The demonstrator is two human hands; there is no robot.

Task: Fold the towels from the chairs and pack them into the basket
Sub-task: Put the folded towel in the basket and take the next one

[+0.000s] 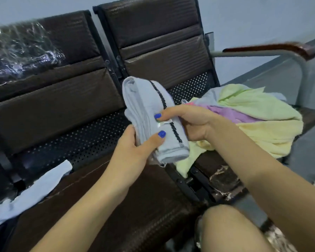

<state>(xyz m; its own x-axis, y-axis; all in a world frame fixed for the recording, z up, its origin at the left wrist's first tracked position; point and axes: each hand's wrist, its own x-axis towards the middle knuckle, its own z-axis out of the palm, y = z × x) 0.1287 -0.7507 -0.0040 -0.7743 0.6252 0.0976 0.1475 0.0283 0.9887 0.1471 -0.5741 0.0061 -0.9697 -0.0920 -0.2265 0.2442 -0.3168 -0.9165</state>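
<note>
At the centre of the frame both hands hold a pale grey towel (149, 113) folded into a narrow bundle above the seats, so the folding step looks nearly done: the left hand (135, 144) grips its lower left edge with thumb curled over it, and the right hand (187, 122) pinches its middle from the right. The next move likely calls for carrying it to the basket, which is not in view. Brown padded chairs (65, 110) with perforated metal fill the frame against a pale wall; a pile of unfolded towels (258, 113) lies at right, another pale cloth (31, 193) at lower left.
</note>
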